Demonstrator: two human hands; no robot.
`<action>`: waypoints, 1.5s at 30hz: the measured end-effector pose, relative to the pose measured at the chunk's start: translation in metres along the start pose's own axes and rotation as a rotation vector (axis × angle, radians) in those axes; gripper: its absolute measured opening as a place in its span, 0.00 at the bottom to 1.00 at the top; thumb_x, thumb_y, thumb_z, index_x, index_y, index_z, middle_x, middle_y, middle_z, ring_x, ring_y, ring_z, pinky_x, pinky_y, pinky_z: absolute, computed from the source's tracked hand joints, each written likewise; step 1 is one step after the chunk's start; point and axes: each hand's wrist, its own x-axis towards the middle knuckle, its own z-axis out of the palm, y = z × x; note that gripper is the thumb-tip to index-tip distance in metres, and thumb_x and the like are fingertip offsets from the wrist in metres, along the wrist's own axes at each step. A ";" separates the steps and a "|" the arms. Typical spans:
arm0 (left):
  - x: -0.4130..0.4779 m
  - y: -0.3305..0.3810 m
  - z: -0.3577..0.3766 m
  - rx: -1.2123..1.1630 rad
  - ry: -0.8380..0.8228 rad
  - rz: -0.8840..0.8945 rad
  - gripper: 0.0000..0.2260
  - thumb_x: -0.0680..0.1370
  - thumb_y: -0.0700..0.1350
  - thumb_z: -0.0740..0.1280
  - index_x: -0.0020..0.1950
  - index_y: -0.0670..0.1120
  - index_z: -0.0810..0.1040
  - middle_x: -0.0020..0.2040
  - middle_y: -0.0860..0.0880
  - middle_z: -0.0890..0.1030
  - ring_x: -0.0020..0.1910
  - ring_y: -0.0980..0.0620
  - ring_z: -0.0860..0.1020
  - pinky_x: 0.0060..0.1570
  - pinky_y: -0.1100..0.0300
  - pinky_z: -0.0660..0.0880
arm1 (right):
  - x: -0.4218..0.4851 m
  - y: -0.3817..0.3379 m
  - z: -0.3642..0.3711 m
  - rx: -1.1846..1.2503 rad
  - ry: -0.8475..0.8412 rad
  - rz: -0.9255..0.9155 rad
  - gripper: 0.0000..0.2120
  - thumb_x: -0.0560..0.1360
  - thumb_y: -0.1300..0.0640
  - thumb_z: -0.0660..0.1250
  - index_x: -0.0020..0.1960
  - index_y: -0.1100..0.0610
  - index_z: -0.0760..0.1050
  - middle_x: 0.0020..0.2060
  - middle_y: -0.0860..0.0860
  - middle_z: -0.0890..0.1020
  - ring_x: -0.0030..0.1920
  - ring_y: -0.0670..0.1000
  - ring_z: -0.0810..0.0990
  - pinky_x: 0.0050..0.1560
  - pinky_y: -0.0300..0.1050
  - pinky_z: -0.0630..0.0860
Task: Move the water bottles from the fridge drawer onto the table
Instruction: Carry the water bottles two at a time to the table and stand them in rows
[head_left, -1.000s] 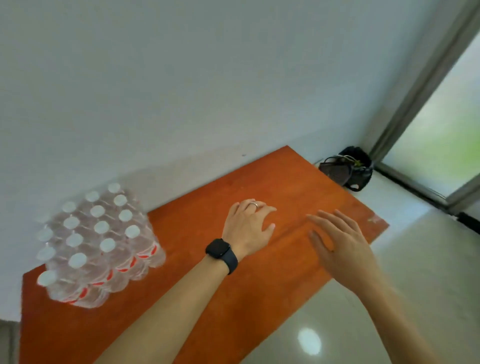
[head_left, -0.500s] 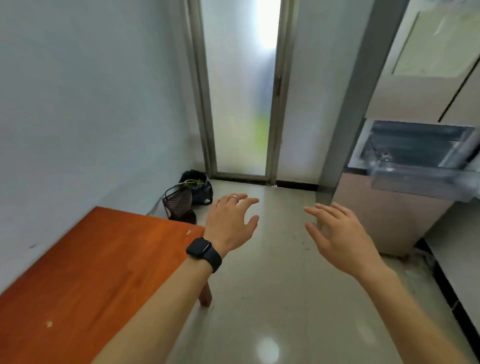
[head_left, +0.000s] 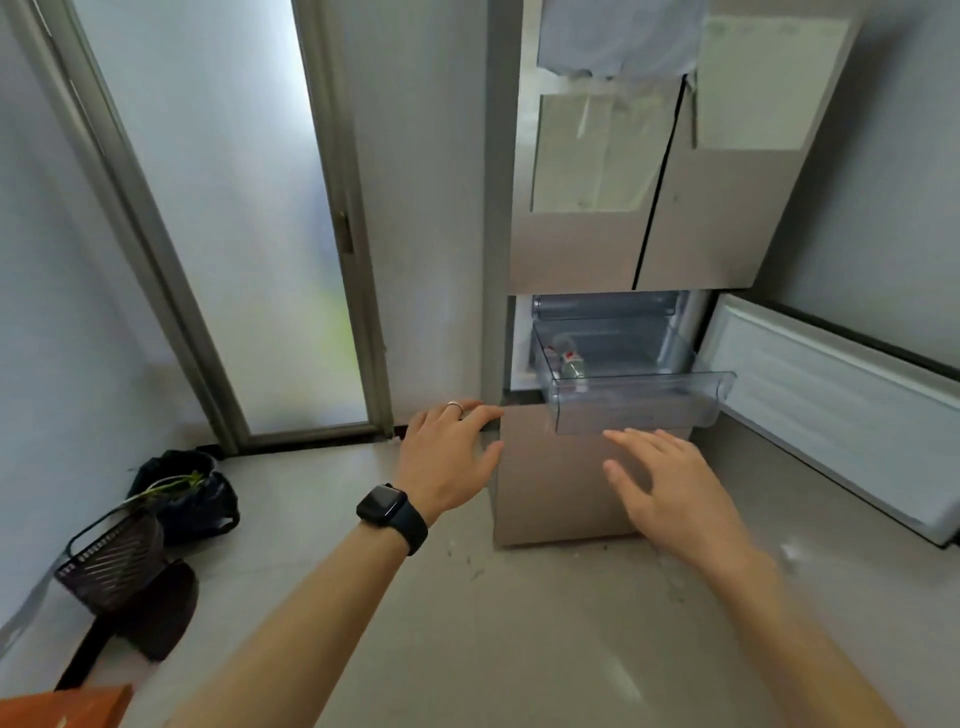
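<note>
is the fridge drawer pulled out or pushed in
Pulled out: the clear drawer juts forward of the fridge, with a water bottle visible inside.

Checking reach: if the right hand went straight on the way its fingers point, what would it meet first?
Probably the front of the clear fridge drawer, which lies ahead of the open fingers of the right hand; depth is hard to judge.
</note>
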 end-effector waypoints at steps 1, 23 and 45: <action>0.024 0.003 0.011 -0.017 -0.004 0.005 0.20 0.81 0.58 0.61 0.74 0.60 0.68 0.72 0.53 0.71 0.72 0.51 0.67 0.74 0.48 0.61 | 0.019 0.013 -0.001 0.002 -0.002 0.015 0.22 0.80 0.42 0.60 0.73 0.42 0.68 0.72 0.44 0.72 0.75 0.51 0.62 0.76 0.50 0.59; 0.365 0.052 0.217 -0.154 -0.290 -0.029 0.21 0.80 0.56 0.63 0.73 0.58 0.70 0.70 0.52 0.73 0.67 0.50 0.71 0.66 0.49 0.71 | 0.333 0.222 0.046 0.114 -0.168 0.137 0.22 0.81 0.41 0.59 0.74 0.42 0.66 0.72 0.41 0.70 0.75 0.47 0.62 0.75 0.49 0.62; 0.527 0.024 0.403 -0.875 -0.355 -1.171 0.27 0.78 0.47 0.64 0.76 0.43 0.63 0.72 0.39 0.68 0.67 0.37 0.71 0.69 0.44 0.69 | 0.554 0.315 0.232 0.541 -0.831 0.540 0.15 0.78 0.46 0.67 0.59 0.55 0.73 0.54 0.52 0.80 0.50 0.50 0.79 0.46 0.44 0.74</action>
